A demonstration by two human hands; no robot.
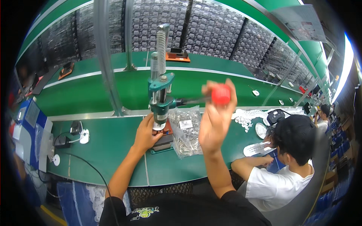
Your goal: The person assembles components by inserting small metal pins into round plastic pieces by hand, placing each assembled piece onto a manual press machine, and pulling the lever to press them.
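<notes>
A green hand-lever press (161,100) with a tall spring stands on the green bench in front of me. My left hand (145,132) is closed at its foot, fingers on a small white round part (158,126) directly beneath the press head. That part rests on an orange and dark fixture (164,132). My right hand (215,120) is raised, fingers wrapped round the red knob (221,94) at the end of the press lever (194,101). Motion blurs the lever and knob.
Beside the press lies a clear bag of small metal parts (186,132). White parts (245,117) are heaped at the right, near a seated person (283,165) handling white pieces. Cabled black adapters (68,137) and a blue-and-white box (30,122) sit left. A metal post (103,56) rises behind.
</notes>
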